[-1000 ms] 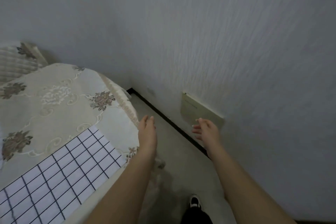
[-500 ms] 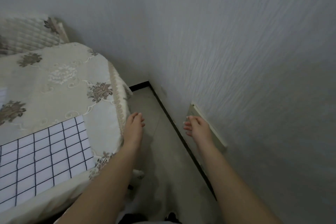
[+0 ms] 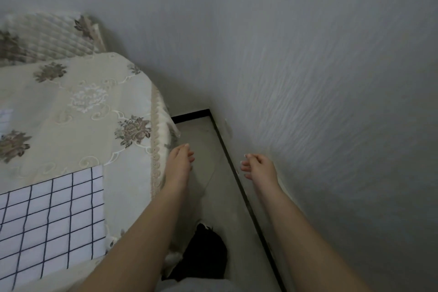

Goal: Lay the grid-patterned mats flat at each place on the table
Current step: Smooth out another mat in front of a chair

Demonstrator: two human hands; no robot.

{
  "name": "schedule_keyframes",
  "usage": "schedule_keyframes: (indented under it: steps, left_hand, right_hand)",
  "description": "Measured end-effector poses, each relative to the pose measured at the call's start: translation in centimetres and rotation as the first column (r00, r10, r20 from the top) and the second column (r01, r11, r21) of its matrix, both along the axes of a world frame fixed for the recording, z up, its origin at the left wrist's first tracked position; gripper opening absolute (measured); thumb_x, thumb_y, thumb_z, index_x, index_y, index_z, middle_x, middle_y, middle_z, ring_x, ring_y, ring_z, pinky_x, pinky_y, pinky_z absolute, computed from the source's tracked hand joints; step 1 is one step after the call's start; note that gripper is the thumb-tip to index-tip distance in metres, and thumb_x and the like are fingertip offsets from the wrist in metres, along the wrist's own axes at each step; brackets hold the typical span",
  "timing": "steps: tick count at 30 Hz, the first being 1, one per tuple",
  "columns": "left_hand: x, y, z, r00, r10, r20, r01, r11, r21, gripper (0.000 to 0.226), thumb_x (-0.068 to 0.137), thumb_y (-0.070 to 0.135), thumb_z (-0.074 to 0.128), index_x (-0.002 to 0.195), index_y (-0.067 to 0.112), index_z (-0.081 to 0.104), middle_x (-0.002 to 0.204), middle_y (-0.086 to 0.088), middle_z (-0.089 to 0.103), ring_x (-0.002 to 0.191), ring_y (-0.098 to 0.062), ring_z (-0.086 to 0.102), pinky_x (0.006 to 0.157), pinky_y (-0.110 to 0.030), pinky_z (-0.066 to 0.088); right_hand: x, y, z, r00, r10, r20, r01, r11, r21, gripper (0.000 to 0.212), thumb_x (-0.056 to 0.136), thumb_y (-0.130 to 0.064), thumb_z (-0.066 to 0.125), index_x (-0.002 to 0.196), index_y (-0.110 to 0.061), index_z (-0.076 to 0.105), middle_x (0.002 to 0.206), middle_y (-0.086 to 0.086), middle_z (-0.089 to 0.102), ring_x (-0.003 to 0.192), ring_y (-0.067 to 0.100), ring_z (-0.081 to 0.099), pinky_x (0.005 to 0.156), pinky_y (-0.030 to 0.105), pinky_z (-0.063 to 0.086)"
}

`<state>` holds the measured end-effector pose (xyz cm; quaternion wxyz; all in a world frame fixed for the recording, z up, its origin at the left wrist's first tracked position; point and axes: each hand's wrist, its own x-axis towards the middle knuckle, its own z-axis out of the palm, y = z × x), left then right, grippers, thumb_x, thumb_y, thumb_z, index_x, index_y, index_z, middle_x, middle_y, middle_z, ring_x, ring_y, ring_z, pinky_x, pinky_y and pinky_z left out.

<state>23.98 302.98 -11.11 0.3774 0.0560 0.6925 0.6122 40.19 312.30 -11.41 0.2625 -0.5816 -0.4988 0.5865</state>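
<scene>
Both hands hang empty beside the table, one mat lying flat at the near left.

The left hand (image 3: pixel 179 163) is just off the right edge of the tablecloth (image 3: pixel 94 102), fingers loosely together and holding nothing. The right hand (image 3: pixel 259 168) is near the wall (image 3: pixel 331 78), fingers gently curled, also empty. The grid-patterned mat (image 3: pixel 52 220) lies flat on the cloth at the near left, apart from both hands. A quilted chair back (image 3: pixel 47 35) stands at the far left.

A home — floral tablecloth (image 3: pixel 78 102), quilted chair cover (image 3: pixel 45 35).
</scene>
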Motion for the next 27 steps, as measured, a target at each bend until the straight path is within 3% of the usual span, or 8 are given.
schedule_keyframes:
  steps: [4,8,13,18,24,27]
  left_hand:
    - [-3.7,4.3,-0.4,0.997,0.060,0.038,-0.060,0.998,-0.007,0.032,0.097,0.030,0.045,0.121,0.011,0.054,0.117,-0.009,0.064,0.107,-0.023,0.061,0.098,-0.043,0.047]
    - [-8.3,8.6,0.0,0.990,0.130,0.060,-0.130,0.991,0.005,0.024,0.095,0.030,0.046,0.113,0.017,0.056,0.113,-0.008,0.066,0.103,-0.022,0.063,0.091,-0.039,0.050]
    - [-13.8,12.7,1.5,0.978,0.198,0.061,-0.201,0.978,0.048,0.026,0.096,0.030,0.046,0.112,0.014,0.059,0.112,-0.010,0.066,0.103,-0.024,0.062,0.084,-0.036,0.047]
    - [-18.0,12.9,2.5,0.956,0.287,0.053,-0.290,0.956,0.056,0.016,0.097,0.027,0.045,0.089,0.023,0.058,0.107,-0.011,0.064,0.100,-0.025,0.061,0.095,-0.044,0.047]
    - [-22.8,10.5,1.8,0.896,0.437,0.081,-0.440,0.897,0.030,0.023,0.095,0.030,0.046,0.112,0.018,0.056,0.114,-0.008,0.065,0.104,-0.023,0.063,0.093,-0.041,0.049]
    - [-24.6,9.2,2.0,0.856,0.510,0.088,-0.514,0.857,0.033,0.024,0.095,0.030,0.046,0.114,0.017,0.055,0.115,-0.008,0.065,0.105,-0.022,0.062,0.093,-0.040,0.049]
  right_hand:
    - [-4.3,5.0,-0.2,0.997,0.067,0.025,-0.067,0.998,-0.006,0.013,0.096,-0.017,0.050,0.090,-0.012,0.061,0.080,0.005,0.064,0.074,0.017,0.063,0.076,0.035,0.052]
    - [-10.0,10.3,1.3,0.993,0.115,-0.003,-0.115,0.993,0.005,0.013,0.097,-0.013,0.049,0.097,-0.007,0.060,0.077,0.005,0.062,0.067,0.013,0.059,0.063,0.024,0.047]
    - [-17.2,15.6,3.1,0.983,0.184,-0.015,-0.183,0.982,0.044,0.013,0.096,-0.015,0.051,0.097,-0.008,0.062,0.087,0.012,0.066,0.066,0.012,0.059,0.060,0.023,0.046]
    - [-22.8,17.1,3.4,0.961,0.274,-0.024,-0.273,0.962,0.027,0.017,0.097,-0.014,0.049,0.104,-0.005,0.062,0.083,0.010,0.064,0.065,0.013,0.059,0.059,0.024,0.045]
    - [-29.6,17.5,3.3,0.915,0.402,-0.018,-0.402,0.915,0.019,0.015,0.097,-0.014,0.048,0.088,-0.013,0.060,0.077,0.005,0.062,0.064,0.013,0.059,0.056,0.025,0.044]
    - [-33.0,17.1,3.3,0.877,0.481,-0.007,-0.481,0.876,0.034,0.014,0.097,-0.014,0.049,0.095,-0.010,0.062,0.077,0.003,0.064,0.065,0.013,0.060,0.060,0.026,0.046]
